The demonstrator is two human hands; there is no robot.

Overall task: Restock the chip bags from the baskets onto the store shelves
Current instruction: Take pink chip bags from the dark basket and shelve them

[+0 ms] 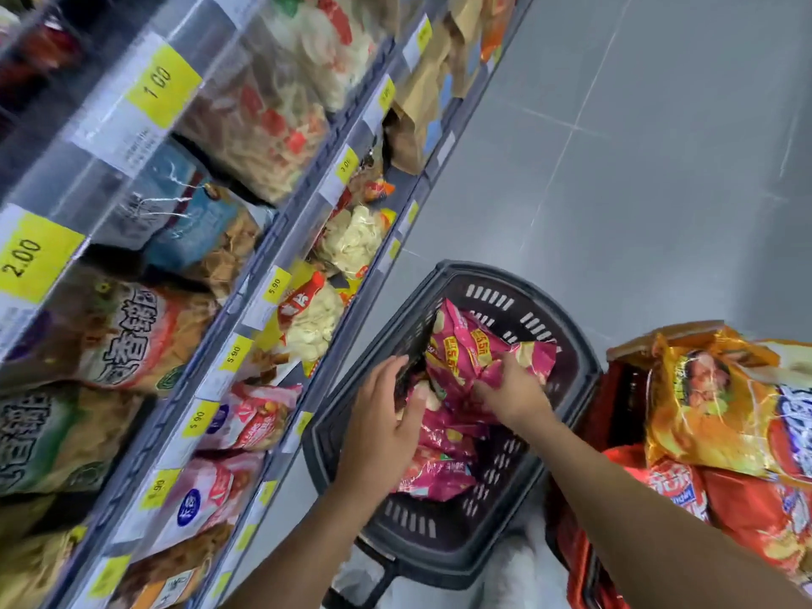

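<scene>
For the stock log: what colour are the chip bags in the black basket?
Chip bags: magenta, yellow patches; head view.

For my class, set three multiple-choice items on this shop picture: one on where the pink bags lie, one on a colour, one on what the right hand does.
1. Where do the pink chip bags lie? A on a shelf; B in the dark basket; C on the floor.
2. What colour are the price tags? A yellow; B blue; C green.
3. The right hand is: A hanging idle; B flat on the floor; C gripping a pink bag.
Answers: 1 B, the basket's walls ring them; 2 A, the prices sit on yellow; 3 C, it clenches the foil.
</scene>
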